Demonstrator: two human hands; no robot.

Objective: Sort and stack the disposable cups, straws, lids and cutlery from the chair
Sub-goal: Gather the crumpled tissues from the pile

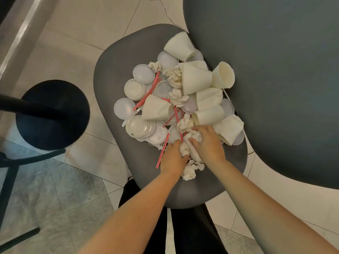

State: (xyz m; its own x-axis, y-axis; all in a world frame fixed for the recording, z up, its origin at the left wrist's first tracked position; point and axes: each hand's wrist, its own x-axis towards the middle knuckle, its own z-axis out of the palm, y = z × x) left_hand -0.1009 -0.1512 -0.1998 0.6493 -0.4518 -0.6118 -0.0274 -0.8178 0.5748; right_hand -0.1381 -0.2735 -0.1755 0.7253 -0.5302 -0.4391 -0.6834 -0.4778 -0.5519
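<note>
Close together, the left hand (173, 154) and right hand (209, 143) each clutch soft crumpled napkins (184, 149) on the smooth grey chair seat (113, 70). Beyond them lie tipped white paper cups (196, 77), one with a wad at its mouth, among flat round translucent lids (141, 73). Thin red-striped straws (162, 151) run left of the left hand.

The left hand (172, 156) and right hand (209, 143) are bare, as are both forearms (139, 204); black trousers (192, 228) show below them.
</note>
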